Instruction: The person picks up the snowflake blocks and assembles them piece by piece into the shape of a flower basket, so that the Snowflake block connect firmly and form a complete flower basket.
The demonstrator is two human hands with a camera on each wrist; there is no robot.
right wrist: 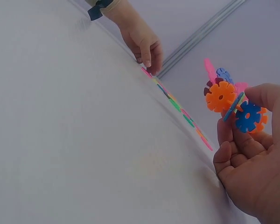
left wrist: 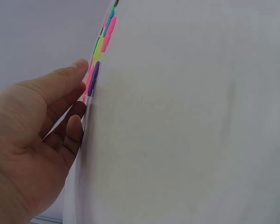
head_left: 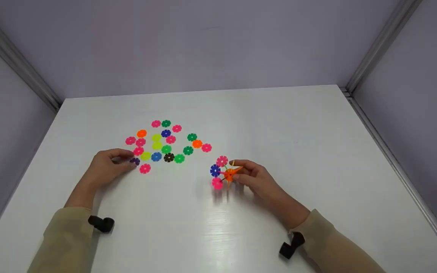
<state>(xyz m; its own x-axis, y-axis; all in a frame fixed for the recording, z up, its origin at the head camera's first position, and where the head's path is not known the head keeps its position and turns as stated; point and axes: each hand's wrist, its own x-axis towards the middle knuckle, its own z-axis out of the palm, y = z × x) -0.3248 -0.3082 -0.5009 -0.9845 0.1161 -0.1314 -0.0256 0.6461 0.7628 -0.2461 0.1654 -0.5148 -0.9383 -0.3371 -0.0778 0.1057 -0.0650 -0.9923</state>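
My left hand [head_left: 104, 167] reaches down at the near left of a group of flat notched plastic discs. Its thumb and forefinger are right at the edge of a purple disc [head_left: 135, 162], which lies flat in the left wrist view [left wrist: 94, 78]. My right hand [head_left: 256, 180] pinches a cluster of interlocked discs [right wrist: 220, 97] between thumb and fingers, above the table. Orange, blue and pink discs stick out from it at different angles. Part of the cluster is hidden behind the fingers in the head view.
Loose pink, green, yellow, orange and blue discs lie left of centre on the white table [head_left: 157, 227], among them a black disc [head_left: 168, 157]. A pink disc [head_left: 206, 148] lies at the group's right end. Pale panels [head_left: 211, 49] enclose the table's back and sides.
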